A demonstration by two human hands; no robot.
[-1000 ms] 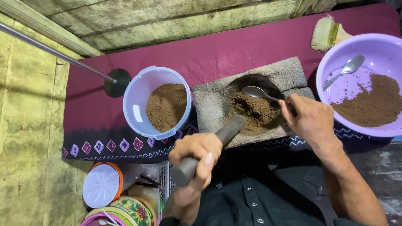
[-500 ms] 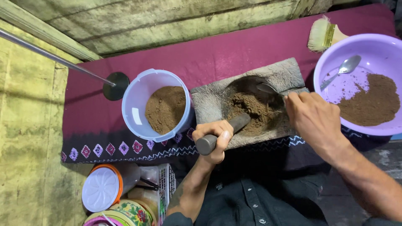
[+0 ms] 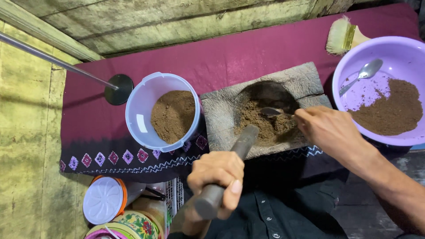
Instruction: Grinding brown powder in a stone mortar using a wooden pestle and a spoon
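Observation:
A grey stone mortar [image 3: 221, 110] lies on a maroon cloth [image 3: 248, 53], with brown powder [image 3: 265, 126] in its round hollow. My left hand [image 3: 217, 177] grips a dark grey pestle [image 3: 234, 159] whose tip rests in the powder at the hollow's near edge. My right hand [image 3: 330, 130] holds a metal spoon [image 3: 272, 111], its bowl dipped into the powder from the right.
A pale blue tub [image 3: 141, 115] of brown powder stands left of the mortar. A purple basin [image 3: 398, 53] at right holds powder and a second spoon [image 3: 361, 75]. A brush [image 3: 343, 35] lies behind. Lidded jars [image 3: 106, 206] sit at lower left. A metal rod [image 3: 57, 62] crosses upper left.
My left hand has slid back down the pestle toward my body. The pestle tip now sits in the powder. My right hand has shifted slightly while the spoon stays in the mortar.

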